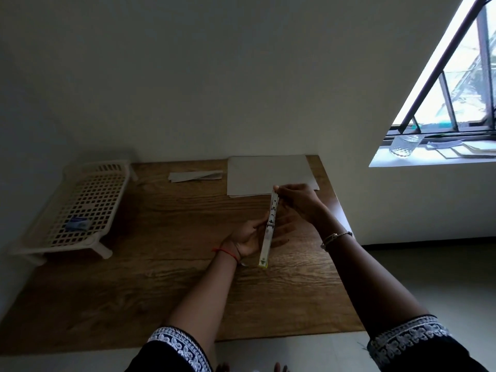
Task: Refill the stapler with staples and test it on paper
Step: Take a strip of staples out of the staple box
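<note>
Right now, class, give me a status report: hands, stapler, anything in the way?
Both hands on stapler: left hand cradles middle, right hand pinches far end. Stapler held above table. Paper waiting behind. Nothing in the way.

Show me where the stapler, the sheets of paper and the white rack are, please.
stapler (269, 228): head view, middle of its long body.
sheets of paper (264, 174): head view, centre of the top sheet.
white rack (88, 202): head view, its grid top.

- rack (88, 202) sits on the desk's (166, 277) left side, small box (77, 224) on top of it
- paper stack (265, 174) at the back right
- folded slips (196, 175) just left of that
</note>
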A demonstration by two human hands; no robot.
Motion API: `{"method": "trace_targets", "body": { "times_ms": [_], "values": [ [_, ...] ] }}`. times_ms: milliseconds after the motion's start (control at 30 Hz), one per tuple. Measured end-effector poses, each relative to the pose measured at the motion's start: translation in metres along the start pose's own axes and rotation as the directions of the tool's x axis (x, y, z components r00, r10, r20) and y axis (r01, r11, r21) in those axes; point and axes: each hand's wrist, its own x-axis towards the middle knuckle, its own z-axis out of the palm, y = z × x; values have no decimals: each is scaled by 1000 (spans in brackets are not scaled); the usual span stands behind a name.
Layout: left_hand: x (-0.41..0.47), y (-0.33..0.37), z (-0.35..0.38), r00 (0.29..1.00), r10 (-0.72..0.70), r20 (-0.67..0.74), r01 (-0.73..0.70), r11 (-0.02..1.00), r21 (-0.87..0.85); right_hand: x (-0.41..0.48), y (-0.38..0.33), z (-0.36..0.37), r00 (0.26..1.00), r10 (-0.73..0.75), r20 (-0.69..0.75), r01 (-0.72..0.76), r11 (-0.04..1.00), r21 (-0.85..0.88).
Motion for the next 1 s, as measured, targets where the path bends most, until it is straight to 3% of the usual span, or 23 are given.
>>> {"method": "trace_targets", "body": {
  "times_ms": [167, 300, 500, 767, 1000],
  "values": [
    [12, -2, -9, 998, 47, -40, -50, 996, -69, 1, 8, 2, 990, -65, -127, 62, 998, -29],
    [13, -3, -9, 997, 53, -49, -56, 997, -49, -2, 14, -1, 957, -219, -191, 167, 953, -253],
    [17, 0, -6, 995, 64, -70, -67, 997, -38, -1, 17, 5, 907, -403, -124, 287, 805, -519],
    [19, 3, -9, 992, 72, -102, -77, 996, -52, 1, 14, 8, 880, -470, -72, 299, 665, -685],
    [20, 5, -8, 987, 58, -153, -57, 998, 13, 2, 15, 13, 892, -451, -36, 282, 616, -735]
  ]
}}
